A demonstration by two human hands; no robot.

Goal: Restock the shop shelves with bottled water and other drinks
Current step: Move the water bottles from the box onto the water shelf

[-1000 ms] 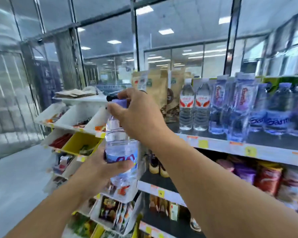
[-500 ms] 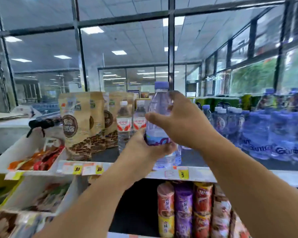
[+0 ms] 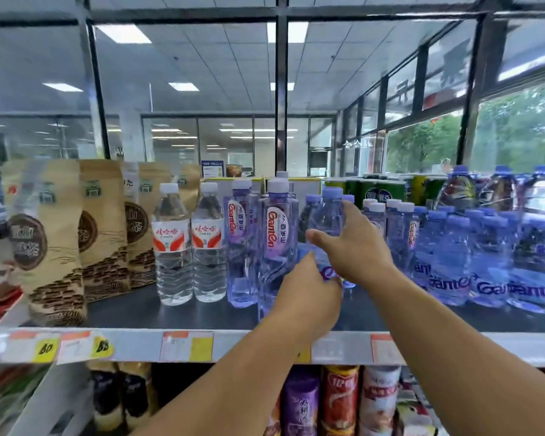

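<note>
Both arms reach forward and upward from the bottom of the view onto the top shelf point(image 3: 132, 313). The right hand point(image 3: 356, 247) is extended furthest, back of the hand up, thumb pointing left, its grip closed around the upper body of a water bottle point(image 3: 328, 221) with a blue-violet cap. The left hand point(image 3: 309, 297) sits lower and nearer, wrist bent, fingers curled around the bottle's lower part at the label. The bottle stands upright; its base is hidden behind the left hand, so contact with the shelf cannot be confirmed.

The bottle is positioned between two tall Ganten bottles point(image 3: 277, 240) on its left and a cluster of small capped bottles point(image 3: 400, 228) on its right. Further left stand two clear bottles with red-and-white labels point(image 3: 189, 243), then brown paper pouches point(image 3: 48, 240). Large blue Ganten bottles point(image 3: 491, 262) fill the shelf's right end. Price tags point(image 3: 186, 346) line the shelf edge. Snack canisters point(image 3: 340, 401) occupy the level below.
</note>
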